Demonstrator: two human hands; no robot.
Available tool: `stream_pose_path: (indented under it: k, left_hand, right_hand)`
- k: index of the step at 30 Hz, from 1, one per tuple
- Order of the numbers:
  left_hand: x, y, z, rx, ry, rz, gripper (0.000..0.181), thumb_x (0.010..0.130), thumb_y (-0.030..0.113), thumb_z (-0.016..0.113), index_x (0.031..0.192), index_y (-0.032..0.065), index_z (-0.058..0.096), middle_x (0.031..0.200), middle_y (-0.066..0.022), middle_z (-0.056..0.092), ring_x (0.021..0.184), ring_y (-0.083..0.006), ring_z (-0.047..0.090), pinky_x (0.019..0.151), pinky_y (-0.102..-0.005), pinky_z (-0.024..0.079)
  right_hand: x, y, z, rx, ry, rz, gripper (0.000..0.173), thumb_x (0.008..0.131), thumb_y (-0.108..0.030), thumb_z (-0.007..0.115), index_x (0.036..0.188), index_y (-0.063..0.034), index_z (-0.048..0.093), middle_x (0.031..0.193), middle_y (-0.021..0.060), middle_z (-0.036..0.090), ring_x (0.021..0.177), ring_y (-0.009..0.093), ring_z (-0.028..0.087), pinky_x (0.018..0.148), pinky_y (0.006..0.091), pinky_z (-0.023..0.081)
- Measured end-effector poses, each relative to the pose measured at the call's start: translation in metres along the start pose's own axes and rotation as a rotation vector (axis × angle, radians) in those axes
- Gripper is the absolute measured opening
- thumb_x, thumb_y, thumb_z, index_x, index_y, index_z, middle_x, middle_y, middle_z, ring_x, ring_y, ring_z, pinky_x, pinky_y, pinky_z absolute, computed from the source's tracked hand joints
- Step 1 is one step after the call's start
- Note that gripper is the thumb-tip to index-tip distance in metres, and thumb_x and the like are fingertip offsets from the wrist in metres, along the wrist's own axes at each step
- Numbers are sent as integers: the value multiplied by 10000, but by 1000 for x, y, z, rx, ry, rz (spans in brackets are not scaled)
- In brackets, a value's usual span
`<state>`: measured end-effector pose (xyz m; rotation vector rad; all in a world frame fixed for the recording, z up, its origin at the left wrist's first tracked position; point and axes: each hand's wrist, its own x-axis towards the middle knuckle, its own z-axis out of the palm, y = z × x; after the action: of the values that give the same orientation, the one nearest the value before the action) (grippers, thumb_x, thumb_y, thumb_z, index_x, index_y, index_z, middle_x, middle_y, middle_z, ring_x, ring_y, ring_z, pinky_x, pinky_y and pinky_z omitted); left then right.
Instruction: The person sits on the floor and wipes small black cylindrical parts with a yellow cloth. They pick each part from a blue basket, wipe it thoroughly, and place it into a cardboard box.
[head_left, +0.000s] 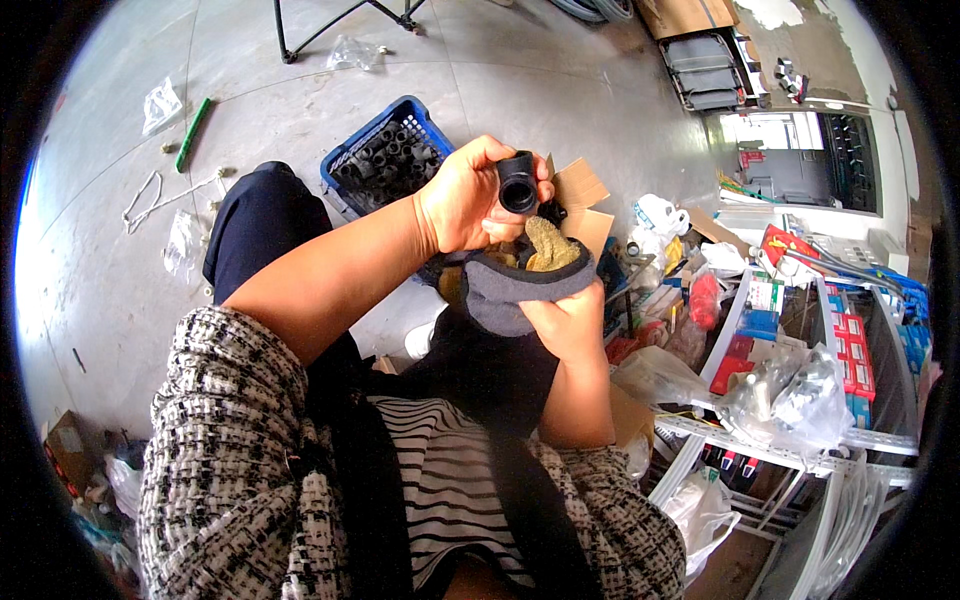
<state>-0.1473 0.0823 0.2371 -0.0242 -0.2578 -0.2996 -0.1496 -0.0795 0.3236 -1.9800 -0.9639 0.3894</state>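
My left hand (471, 199) is closed around a black plastic pipe tee (517, 182), one round opening facing me. Just below it, my right hand (574, 319) grips a grey fabric piece (499, 296) with a dark edge, perhaps a cap or glove. Yellow fuzzy material (553, 247) shows in its opening; I cannot tell whether it is a separate thing. Beyond my left wrist, a blue plastic basket (328, 171) on the floor holds many black pipe fittings (386, 165). An open cardboard box (581, 184) stands behind my hands, its contents mostly hidden.
Metal shelving (787, 431) at the right carries red boxes (851, 352) and plastic bags (814, 397). Assorted packages crowd the floor beside it. A green rod (193, 135), white cord (161, 202) and clear bags (161, 105) lie at the left. Black metal legs (337, 22) stand ahead.
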Motion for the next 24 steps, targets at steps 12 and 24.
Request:
stream_pose_path:
  k: [12,24]
  left_hand:
    - [1,-5,3,435,164,35,396,841,474,396,945,105,497,798,-29,525,505,-99,417,380,-204,267]
    - [2,-21,4,921,412,295,455,939,430,277,908,52,529,837,-20,526,782,-110,478,768,-265,396]
  right_hand:
    - [16,0,-6,41,117,-107,252,704,-8,641,950,21,599,919,73,634,858,152,596,777,296,458]
    - [27,24,18,-563,190,-341,211,656,-104,643,836,-5,594,787,157,606,746,339,592,672,384,476]
